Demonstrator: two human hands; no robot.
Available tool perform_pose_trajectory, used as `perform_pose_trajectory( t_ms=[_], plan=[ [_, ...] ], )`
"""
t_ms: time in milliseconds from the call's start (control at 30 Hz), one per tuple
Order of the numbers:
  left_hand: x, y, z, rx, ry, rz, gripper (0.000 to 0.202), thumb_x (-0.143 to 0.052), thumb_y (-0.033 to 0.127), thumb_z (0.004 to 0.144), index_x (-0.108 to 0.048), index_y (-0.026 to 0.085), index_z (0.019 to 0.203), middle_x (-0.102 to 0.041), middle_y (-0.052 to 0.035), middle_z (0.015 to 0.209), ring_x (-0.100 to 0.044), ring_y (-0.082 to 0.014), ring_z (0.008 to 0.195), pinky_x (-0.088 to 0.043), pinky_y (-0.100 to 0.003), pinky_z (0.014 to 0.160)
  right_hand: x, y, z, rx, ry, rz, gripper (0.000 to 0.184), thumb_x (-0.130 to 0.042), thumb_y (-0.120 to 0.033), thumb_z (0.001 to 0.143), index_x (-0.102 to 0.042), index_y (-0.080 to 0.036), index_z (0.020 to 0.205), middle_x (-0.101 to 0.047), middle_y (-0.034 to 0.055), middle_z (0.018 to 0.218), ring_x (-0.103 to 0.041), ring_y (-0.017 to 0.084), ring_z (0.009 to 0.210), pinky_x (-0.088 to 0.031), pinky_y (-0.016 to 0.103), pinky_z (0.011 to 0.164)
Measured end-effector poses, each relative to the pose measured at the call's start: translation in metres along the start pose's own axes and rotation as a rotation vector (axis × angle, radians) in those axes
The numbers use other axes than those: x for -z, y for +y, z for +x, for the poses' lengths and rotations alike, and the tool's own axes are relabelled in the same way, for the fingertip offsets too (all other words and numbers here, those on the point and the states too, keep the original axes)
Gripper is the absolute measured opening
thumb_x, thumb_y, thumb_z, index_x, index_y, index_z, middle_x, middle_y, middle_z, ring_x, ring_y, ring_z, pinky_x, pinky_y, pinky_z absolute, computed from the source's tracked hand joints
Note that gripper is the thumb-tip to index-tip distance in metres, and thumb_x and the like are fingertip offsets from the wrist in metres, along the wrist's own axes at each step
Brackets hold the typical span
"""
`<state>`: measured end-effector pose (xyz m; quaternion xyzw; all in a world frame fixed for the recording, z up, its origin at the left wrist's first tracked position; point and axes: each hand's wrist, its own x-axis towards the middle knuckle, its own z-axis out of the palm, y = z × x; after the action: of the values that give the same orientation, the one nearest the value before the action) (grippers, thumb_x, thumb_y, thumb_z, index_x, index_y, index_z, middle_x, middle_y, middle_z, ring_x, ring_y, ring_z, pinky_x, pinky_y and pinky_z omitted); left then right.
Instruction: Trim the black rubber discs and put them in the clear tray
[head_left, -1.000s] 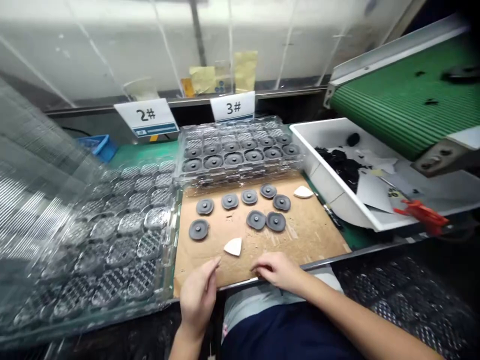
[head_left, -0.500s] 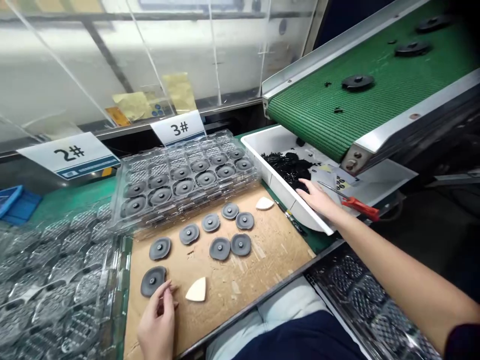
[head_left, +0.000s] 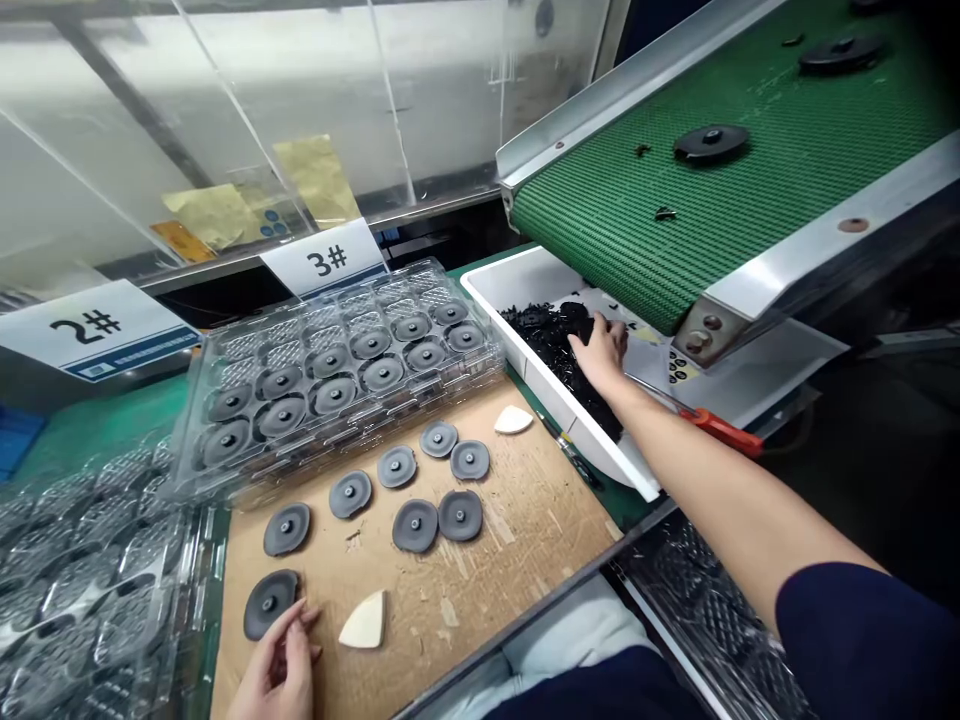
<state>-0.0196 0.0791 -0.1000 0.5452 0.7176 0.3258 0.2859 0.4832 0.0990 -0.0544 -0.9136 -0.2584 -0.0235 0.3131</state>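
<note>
1. Reaching into the white rectangular plastic bin point(head_left: 559, 392), the right hand point(head_left: 600, 350) rests on a heap of loose black rubber pieces point(head_left: 541, 335). The heap sits just below the end of the green ribbed conveyor belt point(head_left: 720, 215). The fingers curl down into the heap; I cannot tell whether they pinch a piece.
2. The left hand point(head_left: 279, 668) lies at the near left corner of the brown fibreboard work board point(head_left: 525, 530). Its fingers are loosely spread, with the tips touching the near edge of a dark grey round rubber disc point(head_left: 268, 603). A white wedge-shaped pad point(head_left: 365, 622) lies just beside the hand, not touched.
3. Other grey discs lie flat on the board, well apart from both hands. Behind them, a clear plastic blister tray point(head_left: 337, 365) holds discs in its pockets.
4. Judgement: the heap looks tangled with trimmings. A fingertip pinch on one piece's rim should serve better than a scoop, which would likely drag scraps along.
5. Judgement: a red-handled tool point(head_left: 724, 430) lies beside the forearm on the bin's edge. The wrist should stay high, clear of the tool and the bin wall.
6. Judgement: light, flat fingertip pressure on the disc should stop it skating across the board.
</note>
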Motion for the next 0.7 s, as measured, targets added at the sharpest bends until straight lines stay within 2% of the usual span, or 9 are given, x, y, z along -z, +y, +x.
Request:
perform_pose_trajectory(
  t_ms=[100, 233, 300, 367, 400, 467, 500, 600, 700],
  plan=[
    [0.001, 0.003, -0.001, 0.012, 0.016, -0.013, 0.042, -0.056, 0.050, 0.063, -0.065, 0.022, 0.093, -0.070, -0.0041, 0.087, -0.062, -0.0199, 0.063, -0.050, -0.039, 0.075, 0.013, -0.028, -0.022, 0.185, -0.059, 0.127, 0.052, -0.058, -0.032, 0.081, -0.039, -0.017, 0.127, -0.037, 0.0136, 0.126, -0.046, 0.027, 0.113, -0.037, 0.044, 0.097],
    [-0.002, 0.027, -0.024, 0.060, 0.202, -0.299, 0.035, -0.061, 0.042, 0.071, -0.064, 0.021, 0.098, -0.068, -0.0019, 0.087, -0.058, -0.0119, 0.059, -0.049, -0.026, 0.061, 0.053, -0.064, -0.073, 0.512, -0.218, 0.283, 0.049, -0.059, -0.040, 0.078, -0.043, -0.022, 0.120, -0.040, 0.0105, 0.123, -0.048, 0.024, 0.112, -0.040, 0.040, 0.097],
    [-0.006, 0.048, -0.050, -0.020, 0.217, -0.407, 0.033, -0.064, 0.037, 0.073, -0.064, 0.020, 0.101, -0.068, -0.0015, 0.085, -0.060, -0.0113, 0.062, -0.051, -0.024, 0.064, 0.078, -0.073, -0.107, 0.697, -0.381, 0.335, 0.050, -0.066, -0.043, 0.072, -0.048, -0.024, 0.115, -0.049, 0.0066, 0.118, -0.049, 0.022, 0.111, -0.040, 0.037, 0.098],
    [-0.012, 0.070, -0.079, -0.201, 0.057, -0.457, 0.037, -0.067, 0.030, 0.074, -0.060, 0.023, 0.110, -0.070, -0.0034, 0.094, -0.066, -0.0169, 0.077, -0.054, -0.030, 0.073, 0.098, -0.076, -0.146, 0.813, -0.720, 0.429, 0.052, -0.069, -0.046, 0.069, -0.051, -0.022, 0.112, -0.055, 0.0064, 0.112, -0.052, 0.023, 0.106, -0.041, 0.038, 0.095],
    [-0.015, 0.079, -0.093, -0.349, -0.087, -0.477, 0.044, -0.071, 0.026, 0.071, -0.060, 0.027, 0.113, -0.070, -0.0042, 0.102, -0.067, -0.0203, 0.089, -0.054, -0.033, 0.079, 0.105, -0.074, -0.166, 0.780, -0.943, 0.504, 0.054, -0.069, -0.049, 0.069, -0.050, -0.021, 0.112, -0.056, 0.0073, 0.110, -0.054, 0.023, 0.103, -0.043, 0.039, 0.093],
    [-0.021, 0.092, -0.114, -0.631, -0.224, -0.481, 0.059, -0.077, 0.022, 0.065, -0.057, 0.036, 0.119, -0.067, -0.0032, 0.115, -0.060, -0.0247, 0.108, -0.045, -0.040, 0.096, 0.109, -0.068, -0.206, 0.555, -1.370, 0.719, 0.062, -0.065, -0.058, 0.070, -0.048, -0.019, 0.115, -0.058, 0.0078, 0.105, -0.056, 0.022, 0.098, -0.046, 0.038, 0.088],
    [-0.022, 0.094, -0.121, -0.740, -0.292, -0.456, 0.059, -0.074, 0.022, 0.068, -0.055, 0.038, 0.121, -0.066, -0.0032, 0.118, -0.057, -0.0257, 0.114, -0.039, -0.043, 0.102, 0.106, -0.064, -0.225, 0.414, -1.486, 0.831, 0.067, -0.062, -0.064, 0.069, -0.047, -0.018, 0.115, -0.058, 0.0081, 0.104, -0.056, 0.023, 0.099, -0.045, 0.037, 0.088],
    [-0.015, 0.090, -0.122, -0.897, -0.526, -0.300, 0.051, -0.058, 0.019, 0.082, -0.048, 0.033, 0.130, -0.062, -0.0083, 0.124, -0.052, -0.0272, 0.120, -0.035, -0.044, 0.105, 0.091, -0.055, -0.274, 0.108, -1.513, 1.029, 0.072, -0.054, -0.074, 0.067, -0.051, -0.017, 0.111, -0.056, 0.0099, 0.107, -0.052, 0.026, 0.107, -0.040, 0.039, 0.095],
    [0.006, 0.074, -0.110, -0.889, -0.708, -0.212, 0.062, -0.057, 0.015, 0.080, -0.037, 0.025, 0.138, -0.058, -0.0121, 0.129, -0.051, -0.0287, 0.121, -0.041, -0.040, 0.101, 0.074, -0.056, -0.305, 0.005, -1.480, 0.963, 0.065, -0.048, -0.073, 0.074, -0.054, -0.016, 0.105, -0.057, 0.0109, 0.104, -0.053, 0.026, 0.104, -0.040, 0.041, 0.095]
  ],
)
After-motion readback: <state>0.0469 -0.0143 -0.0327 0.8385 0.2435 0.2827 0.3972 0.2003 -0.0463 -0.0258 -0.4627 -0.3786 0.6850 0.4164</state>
